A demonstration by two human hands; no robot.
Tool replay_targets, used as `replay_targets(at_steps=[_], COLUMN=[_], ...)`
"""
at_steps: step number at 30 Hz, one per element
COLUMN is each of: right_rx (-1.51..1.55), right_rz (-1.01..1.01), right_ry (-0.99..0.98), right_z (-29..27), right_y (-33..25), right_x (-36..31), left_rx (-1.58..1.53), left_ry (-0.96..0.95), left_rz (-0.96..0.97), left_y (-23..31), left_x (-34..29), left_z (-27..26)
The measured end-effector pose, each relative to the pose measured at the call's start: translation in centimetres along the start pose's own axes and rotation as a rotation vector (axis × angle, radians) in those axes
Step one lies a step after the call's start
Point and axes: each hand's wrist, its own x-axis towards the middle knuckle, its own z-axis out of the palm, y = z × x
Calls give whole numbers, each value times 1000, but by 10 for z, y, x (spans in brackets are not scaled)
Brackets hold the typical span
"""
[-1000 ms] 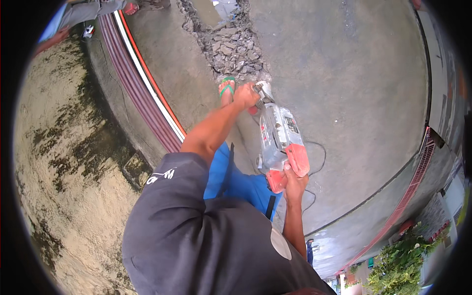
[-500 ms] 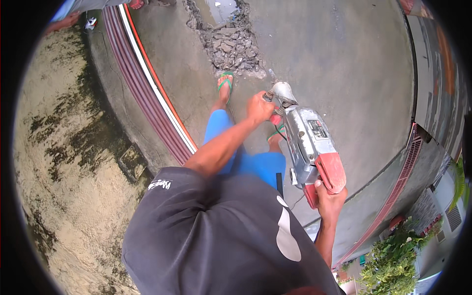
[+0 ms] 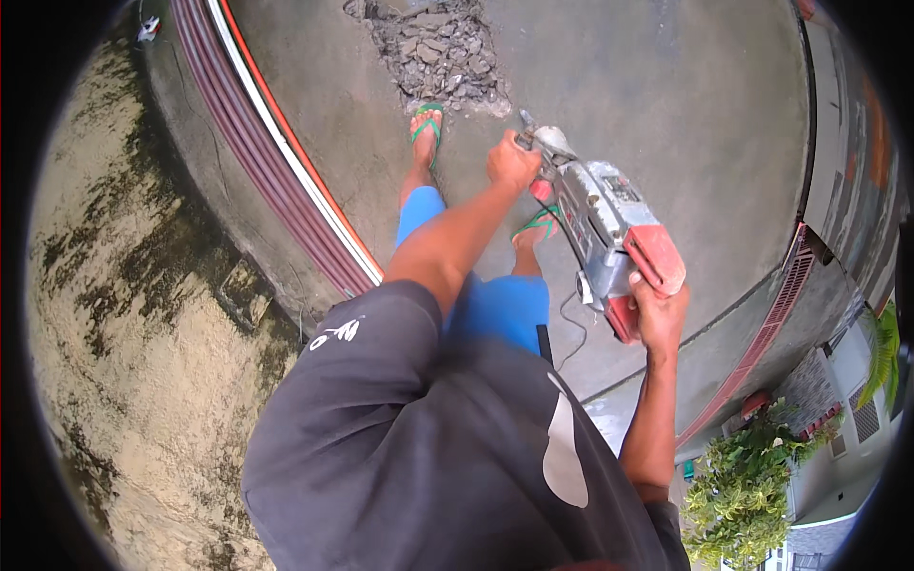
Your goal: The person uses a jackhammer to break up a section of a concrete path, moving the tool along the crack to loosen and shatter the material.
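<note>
A grey demolition hammer [image 3: 595, 214] with red rear grip parts slants in front of me, its chisel end [image 3: 526, 118] pointing forward over the concrete floor. My left hand [image 3: 514, 164] is closed round the side handle near its nose. At the back, my right hand [image 3: 659, 306] wraps the red rear handle. Whether the bit touches the floor, I cannot tell. Just beyond, to the left of the bit, lies a broken strip of concrete rubble [image 3: 443, 55]. A dark cable [image 3: 583, 335] hangs in a curve below the tool.
Several maroon pipes [image 3: 249, 157], with a white and an orange one beside them, run along the left. A rough, stained wall [image 3: 124, 285] rises beyond them. My feet in green flip-flops [image 3: 428, 133] stand near the rubble. Leafy plants [image 3: 733, 495] are at lower right.
The view has shifted, so rubble and pipes sit higher in it. Both hands keep their hold on the hammer, and my right forearm shows more. The person at upper left has left the picture.
</note>
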Motion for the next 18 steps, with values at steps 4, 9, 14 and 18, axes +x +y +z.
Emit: replay_targets(at_steps=[4,9,14,18], right_rx=[-6,-41,-27,-76], right_rz=[-30,32,9,23], right_ry=[-36,-63,-99,-140], right_z=[-10,-20,-15,-19], right_y=[-21,-47,-67,-63], right_x=[23,45,55,67], left_rx=[-22,-7,-40,-16], left_ry=[-52,-61,-27,-38], left_rz=[-94,-128,-152,-137], left_y=[10,24,16,19], left_x=[12,25,33,40], left_z=[-4,1,5,1])
